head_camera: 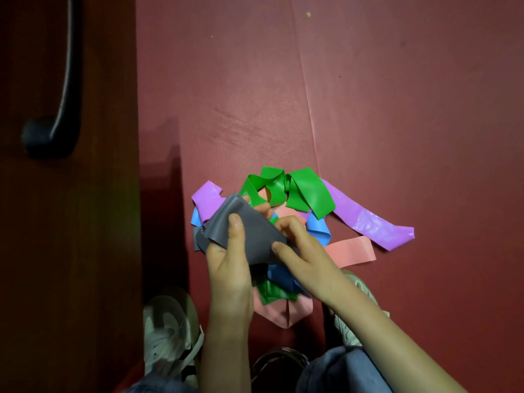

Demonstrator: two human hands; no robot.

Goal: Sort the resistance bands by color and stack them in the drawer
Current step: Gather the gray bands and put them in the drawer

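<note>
The left hand [229, 268] grips a grey band [249, 231] just below the middle of the frame, with its thumb laid flat on top and its fingers hidden underneath. The right hand [300, 251] pinches the same band at its lower right edge, thumb on top and the other fingers curled behind the fold, so how far they wrap cannot be seen. The grey band is bunched and creased, and its far end is lost behind the hands. Beneath and around it is a loose heap on the floor mat [255, 80]. A green band [303, 191] loops at the top of the heap, and a purple band [368, 222] trails off to the right, with another purple piece showing left of the grey. A blue band [319, 228] peeks out beside the right hand, and a pink band [351, 251] lies flat below the purple. More green, blue and pink show under the wrists, too tangled to tell how many bands there are. A pale shoe [167, 330] sits at the lower left, while a second is mostly covered by the right forearm. Blue trouser legs are cut off by the bottom edge. A dark wooden panel [107, 194] with a curved handle [65, 80] fills the left side, and whether it is the drawer front cannot be told.
</note>
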